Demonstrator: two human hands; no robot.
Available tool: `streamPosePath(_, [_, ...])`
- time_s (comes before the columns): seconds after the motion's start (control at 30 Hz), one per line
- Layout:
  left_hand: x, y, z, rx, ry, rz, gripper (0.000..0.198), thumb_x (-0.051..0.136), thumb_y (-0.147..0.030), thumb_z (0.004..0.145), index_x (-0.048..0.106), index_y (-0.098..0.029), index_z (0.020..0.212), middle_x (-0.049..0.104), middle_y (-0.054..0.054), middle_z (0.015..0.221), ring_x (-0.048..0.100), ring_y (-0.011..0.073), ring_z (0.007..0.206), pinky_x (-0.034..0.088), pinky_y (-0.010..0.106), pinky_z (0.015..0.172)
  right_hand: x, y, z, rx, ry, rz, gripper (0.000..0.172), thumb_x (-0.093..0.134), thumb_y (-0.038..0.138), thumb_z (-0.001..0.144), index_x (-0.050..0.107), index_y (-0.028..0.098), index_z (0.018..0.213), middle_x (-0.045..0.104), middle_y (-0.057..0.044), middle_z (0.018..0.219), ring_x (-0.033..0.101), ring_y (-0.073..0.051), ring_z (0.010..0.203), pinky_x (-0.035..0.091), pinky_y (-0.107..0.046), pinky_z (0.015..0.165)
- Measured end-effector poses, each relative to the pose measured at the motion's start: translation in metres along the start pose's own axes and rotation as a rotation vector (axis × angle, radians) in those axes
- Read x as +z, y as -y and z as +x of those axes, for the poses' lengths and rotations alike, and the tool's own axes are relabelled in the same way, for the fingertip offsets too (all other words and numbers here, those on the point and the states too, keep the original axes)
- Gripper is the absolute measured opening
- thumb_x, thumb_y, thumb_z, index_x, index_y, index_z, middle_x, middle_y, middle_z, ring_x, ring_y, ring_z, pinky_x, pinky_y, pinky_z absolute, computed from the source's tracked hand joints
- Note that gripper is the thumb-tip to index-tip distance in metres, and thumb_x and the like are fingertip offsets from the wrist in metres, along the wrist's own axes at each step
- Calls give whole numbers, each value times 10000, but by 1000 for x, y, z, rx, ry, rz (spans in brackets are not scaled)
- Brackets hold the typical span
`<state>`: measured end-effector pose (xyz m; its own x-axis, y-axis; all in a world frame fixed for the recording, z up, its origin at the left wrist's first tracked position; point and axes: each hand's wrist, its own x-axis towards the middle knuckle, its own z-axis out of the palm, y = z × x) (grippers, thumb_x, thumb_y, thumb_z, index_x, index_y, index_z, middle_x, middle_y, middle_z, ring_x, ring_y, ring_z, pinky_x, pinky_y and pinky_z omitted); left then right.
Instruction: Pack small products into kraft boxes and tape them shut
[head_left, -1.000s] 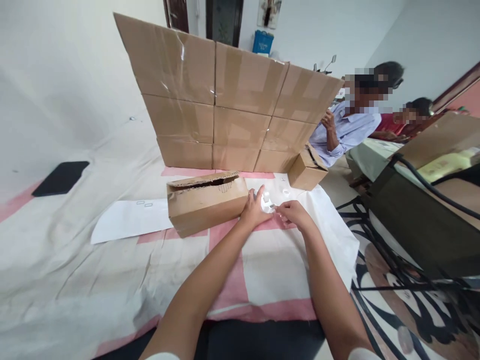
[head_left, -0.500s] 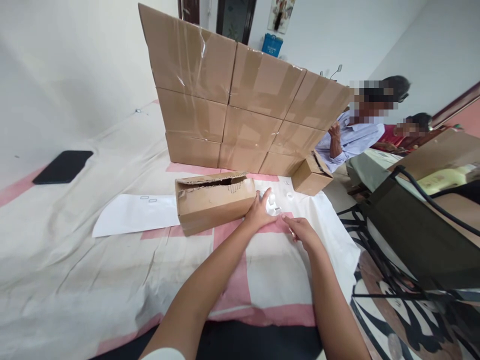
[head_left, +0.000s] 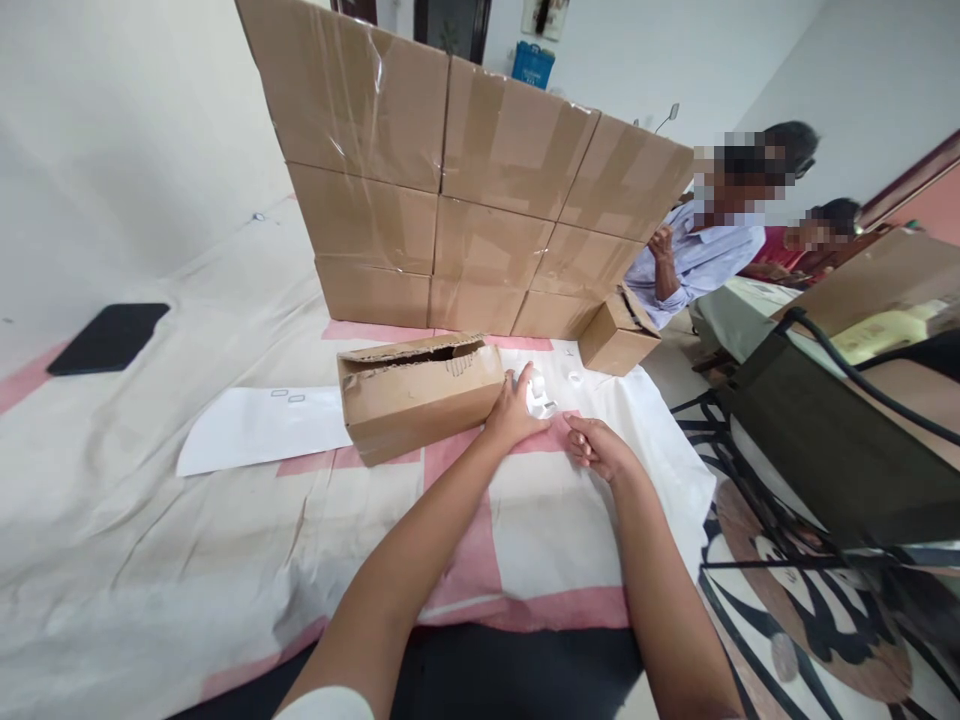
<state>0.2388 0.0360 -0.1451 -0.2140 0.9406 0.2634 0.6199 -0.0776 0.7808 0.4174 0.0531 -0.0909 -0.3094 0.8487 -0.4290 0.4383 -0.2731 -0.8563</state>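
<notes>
Drawn back with the right grip (head_left: 600, 448) to a spot just right of and below centre, off the small white piece (head_left: 538, 400) pinched from both sides a second ago. Laid now on the pink-and-white sheet (head_left: 525, 540), near that piece yet clear of it, fingers curled loosely inward; impossible to tell closed-on-something from merely relaxed, any contents hidden. Kept closed with the left grip (head_left: 512, 415) around the white piece just right of centre, thumb raised over it, so held from one side only instead of two. Tucked close against the right end of the open cardboard box (head_left: 420, 395) at mid-frame; touching or only beside, not to be told. Judged as a break in the two-handed work on the piece rather than a letting go, with control left wholly to the left grip. Otherwise as before, apart from a slight shift of view: taped cartons (head_left: 465, 180) stacked across the upper middle, a small carton (head_left: 616, 340) at their lower right, a white paper (head_left: 259, 430) left of the box, a black pad (head_left: 109, 338) at far left, small white bits (head_left: 575, 378) just beyond the piece, two seated people (head_left: 705, 255) at upper right, a dark bag (head_left: 825, 450) at right.
</notes>
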Motion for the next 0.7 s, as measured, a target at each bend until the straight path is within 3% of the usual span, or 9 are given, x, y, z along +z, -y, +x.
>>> streamPosePath(0.23, [-2, -1, 0, -39, 30, 4, 1181, 834, -479, 642, 143, -286, 1580, 302, 152, 1550, 390, 370, 1403, 349, 435, 1143, 7, -14, 17, 84, -37, -82, 512, 676, 523, 835, 411, 214, 524, 379, 51, 358, 326, -73, 309, 262, -208, 334])
streamPosePath(0.57, [-4, 2, -3, -29, 46, 7, 1166, 814, -477, 670, 131, -272, 1592, 261, 161, 1598, 342, 381, 1441, 319, 462, 1171, 14, -9, 23, 150, -34, -123, 489, 588, 480, 931, 415, 207, 564, 354, 73, 378, 275, -57, 328, 260, -186, 321])
streamPosePath(0.7, [-17, 7, -6, 14, 143, 21, 1203, 804, -577, 664, 99, -297, 1598, 197, 133, 1648, 236, 378, 1510, 250, 496, 1210, 14, -8, 22, 149, -35, -155, 500, 601, 496, 925, 415, 206, 563, 340, 79, 357, 276, -53, 314, 270, -179, 327])
